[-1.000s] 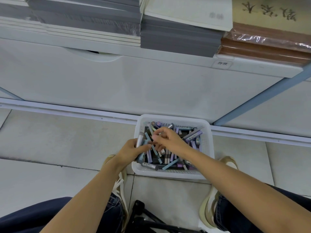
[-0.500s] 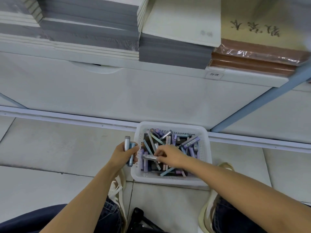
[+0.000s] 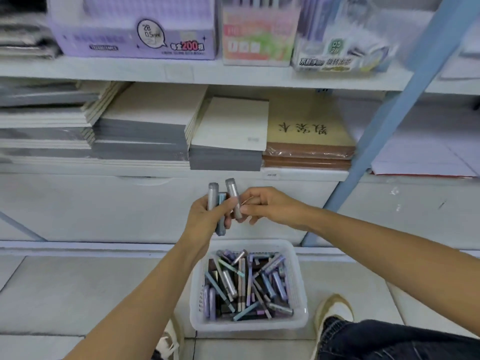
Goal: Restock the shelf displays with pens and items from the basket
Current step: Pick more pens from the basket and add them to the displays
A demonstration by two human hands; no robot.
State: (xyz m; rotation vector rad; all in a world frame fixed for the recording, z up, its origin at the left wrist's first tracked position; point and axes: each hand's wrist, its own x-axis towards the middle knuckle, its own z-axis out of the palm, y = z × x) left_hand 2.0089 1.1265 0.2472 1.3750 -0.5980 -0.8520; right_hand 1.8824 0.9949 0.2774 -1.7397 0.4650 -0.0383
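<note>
— Where's the basket?

— On the pale floor tiles. It is a white plastic tub, rectangular with rounded corners and slotted walls. A loose heap of pens fills it: short, stubby cylinders in grey, lilac and dull blue, lying crisscross.

— And the hands?

— Both are raised above the basket, toward its far side. The left hand is clenched round two pens held upright: a grey pen with a flat, faceted top, and a blue pen whose lower end pokes out below the fist.

— The right?

— The right hand grasps a second grey pen, smooth and slightly glossy, pinching its lower end between thumb and fingertips. That pen leans against the left hand's fingers, just beside the other two.

— What's behind the basket?

— Smooth white shelving. Above the basket and beyond it lie flat stacks of notebooks with matte cream covers and grey edges. To the right of them sits a brown stack in shiny, crinkled plastic wrap. Higher still stands a lavender display carton, boxy and printed. A pale blue metal upright slants up from behind the basket's right corner.

— Anything near the basket?

— A tan-and-white shoe sits just to its right.
</note>
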